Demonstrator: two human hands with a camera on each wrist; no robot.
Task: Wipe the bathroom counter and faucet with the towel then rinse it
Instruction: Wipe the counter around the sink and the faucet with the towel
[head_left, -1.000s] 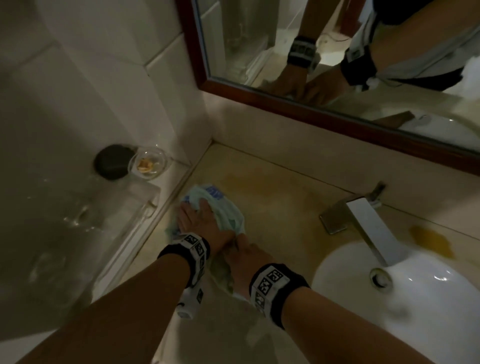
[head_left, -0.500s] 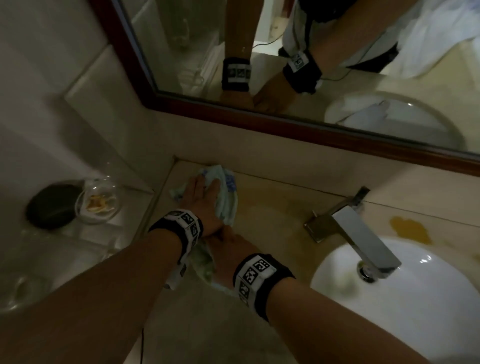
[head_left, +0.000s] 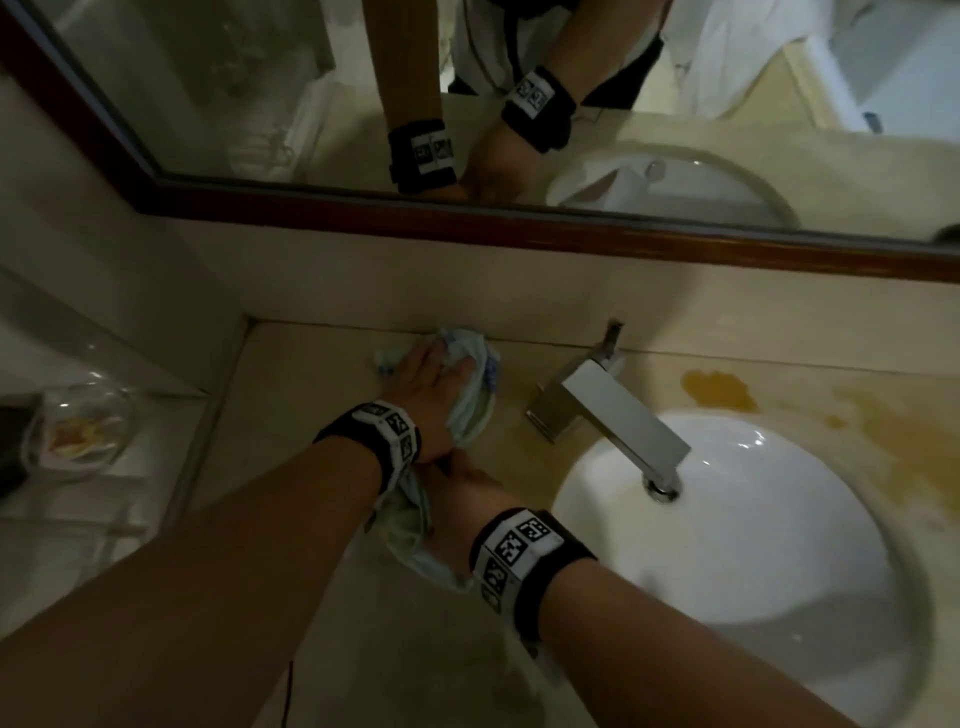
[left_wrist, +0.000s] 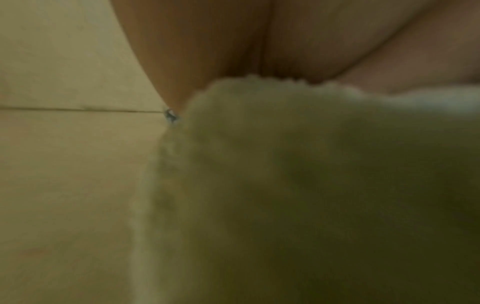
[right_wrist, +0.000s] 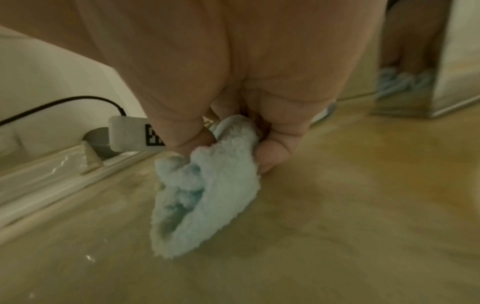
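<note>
step: we wipe counter (head_left: 291, 395) left of faucet (head_left: 608, 415) | left hand (head_left: 426, 387) flat on towel (head_left: 472, 395); right hand (head_left: 462, 488) pinches its near end | next: sweep right toward faucet

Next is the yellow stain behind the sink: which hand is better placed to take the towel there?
Probably right: the right hand grips the towel nearer the faucet and stain.

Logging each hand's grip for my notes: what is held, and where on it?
Left hand presses flat on the towel's far end; right hand pinches its near end.
</note>
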